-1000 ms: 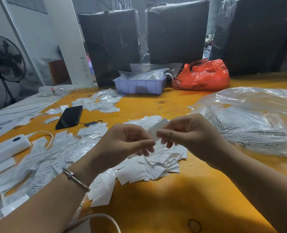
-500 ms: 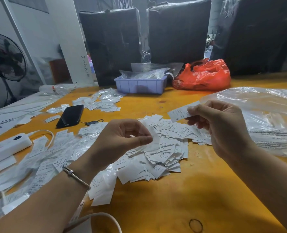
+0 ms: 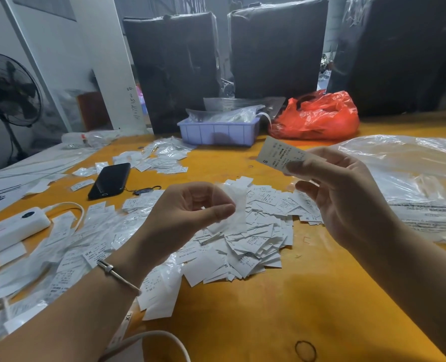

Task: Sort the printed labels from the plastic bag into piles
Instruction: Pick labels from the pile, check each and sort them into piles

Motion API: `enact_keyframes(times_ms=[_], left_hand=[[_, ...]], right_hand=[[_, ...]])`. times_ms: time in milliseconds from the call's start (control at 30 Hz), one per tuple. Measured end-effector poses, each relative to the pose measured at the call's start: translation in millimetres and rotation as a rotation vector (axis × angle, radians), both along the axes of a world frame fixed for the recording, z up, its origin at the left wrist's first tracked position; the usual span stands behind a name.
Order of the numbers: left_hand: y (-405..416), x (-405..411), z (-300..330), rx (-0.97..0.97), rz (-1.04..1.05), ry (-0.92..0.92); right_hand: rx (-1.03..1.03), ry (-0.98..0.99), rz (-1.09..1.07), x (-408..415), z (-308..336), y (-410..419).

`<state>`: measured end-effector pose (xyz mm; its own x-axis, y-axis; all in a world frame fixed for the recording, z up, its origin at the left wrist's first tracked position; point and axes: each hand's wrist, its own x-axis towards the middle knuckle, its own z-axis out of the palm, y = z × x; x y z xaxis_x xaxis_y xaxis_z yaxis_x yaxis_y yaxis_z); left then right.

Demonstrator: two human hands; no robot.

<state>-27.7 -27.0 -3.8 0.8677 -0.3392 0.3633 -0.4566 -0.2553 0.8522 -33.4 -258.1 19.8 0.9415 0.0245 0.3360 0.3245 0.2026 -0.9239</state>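
The right hand (image 3: 347,202) holds a single printed label (image 3: 279,155) up above the table (image 3: 282,296), pinching its near end between thumb and forefinger; an "S" shows on the free end, the rest of the print too small to read. The left hand (image 3: 188,212) hovers over the big loose pile of labels (image 3: 255,236), thumb and forefinger pressed together on a thin whitish slip (image 3: 233,207), perhaps a small clear sleeve, though blur makes that unsure. A large clear plastic bag (image 3: 412,184) lies at the right, just beside the pile. More labels and sleeves (image 3: 67,246) spread out on the left, near a black phone (image 3: 109,180).
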Motion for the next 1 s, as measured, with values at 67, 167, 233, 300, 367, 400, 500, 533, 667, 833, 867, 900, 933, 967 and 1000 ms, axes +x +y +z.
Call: enact_keyframes(times_ms=[67,167,233,300,367,400,500,533,667,833,867,900,933,967,1000], left_hand=[[-0.5,-0.1,-0.5,0.011,0.008,-0.003],[-2.5,-0.9,-0.9,0.017,0.018,-0.022],[-3.3,-1.8,-0.9,0.02,0.014,-0.052],[-3.6,-3.4,-0.2,0.016,0.009,-0.075],[-4.0,-4.7,0.9,0.012,0.011,-0.087],[-4.1,-5.0,1.3,0.013,0.013,-0.089],[-3.9,-5.4,1.6,0.014,0.012,-0.092],[-3.8,-5.4,1.6,0.013,0.013,-0.094],[-4.3,-5.1,1.9,0.016,0.015,-0.113],[-4.4,-4.7,2.4,0.045,0.018,-0.127],[-4.4,-4.7,2.4,0.045,0.023,-0.127],[-4.4,-4.7,2.3,0.046,0.027,-0.129],[-4.5,-4.6,2.5,0.047,0.028,-0.132],[-4.6,-4.8,2.6,0.049,0.026,-0.134],[-4.9,-4.9,2.8,0.051,0.023,-0.135]], right_hand=[[-0.025,0.008,0.003,-0.2,0.2,0.1],[-0.047,-0.027,0.015,-0.6,-1.3,0.3],[-0.039,-0.056,0.039,-0.5,-4.0,0.4],[-0.027,-0.071,0.083,-2.0,-4.9,1.9],[-0.028,-0.087,0.104,-3.9,-4.7,3.8],[-0.028,-0.102,0.106,-5.3,-3.8,5.4],[-0.012,-0.198,0.109,-9.5,-1.7,10.3],[-0.017,-0.226,0.107,-10.3,-1.0,11.4],[-0.128,-0.302,0.037,-11.1,-1.9,11.4],[-0.289,-0.413,-0.11,-14.9,-2.0,12.3],[-0.323,-0.442,-0.149,-15.2,-1.4,12.2],[-0.353,-0.473,-0.176,-15.7,-0.5,12.2],[-0.369,-0.493,-0.183,-16.3,0.6,12.5],[-0.375,-0.499,-0.173,-16.9,1.3,12.9],[-0.38,-0.495,-0.157,-17.6,1.8,13.5]])
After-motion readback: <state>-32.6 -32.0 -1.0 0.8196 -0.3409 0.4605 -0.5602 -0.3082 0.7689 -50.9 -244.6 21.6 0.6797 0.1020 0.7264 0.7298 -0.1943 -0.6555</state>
